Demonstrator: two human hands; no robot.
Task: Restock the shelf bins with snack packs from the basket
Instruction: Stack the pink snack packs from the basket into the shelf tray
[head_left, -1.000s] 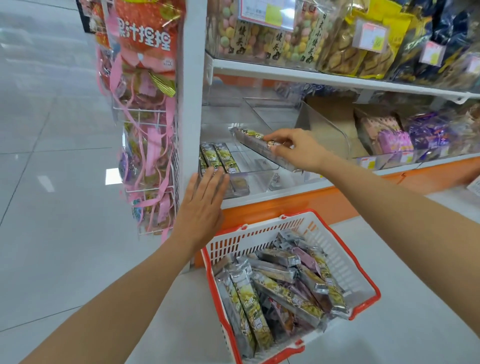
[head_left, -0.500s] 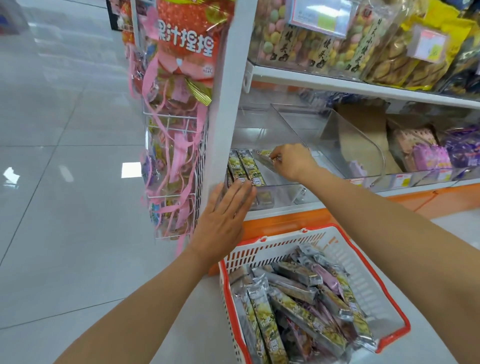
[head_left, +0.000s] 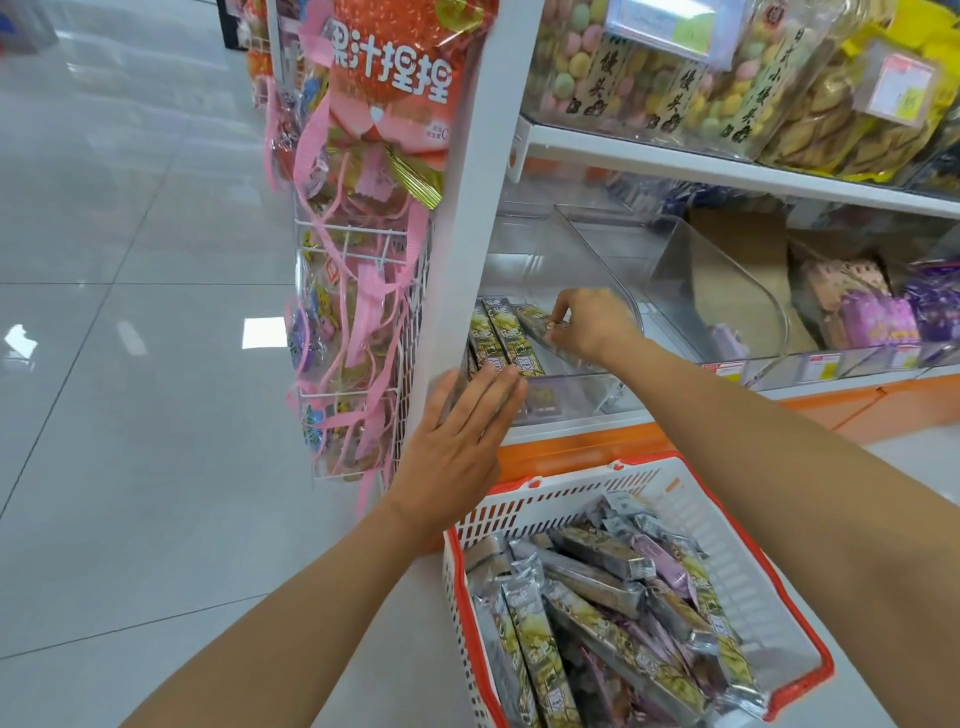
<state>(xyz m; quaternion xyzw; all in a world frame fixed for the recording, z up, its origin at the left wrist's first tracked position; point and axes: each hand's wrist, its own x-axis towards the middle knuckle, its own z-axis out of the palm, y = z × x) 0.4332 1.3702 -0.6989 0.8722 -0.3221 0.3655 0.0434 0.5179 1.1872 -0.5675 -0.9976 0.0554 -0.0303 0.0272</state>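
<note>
Barely started. Few snack packs flat in clear bin. Another pack pinched in right hand grip, inside bin beside them. Left hand grip apart, fingers straight against bin front. Basket below shelf heaped with packs: most left.

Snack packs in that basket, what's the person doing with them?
A person is filling a shelf bin. The right hand pinches one snack pack low inside the clear bin, beside two packs already lying there. The left hand rests flat against the bin's front. The red and white basket below the shelf holds many more packs.
</note>
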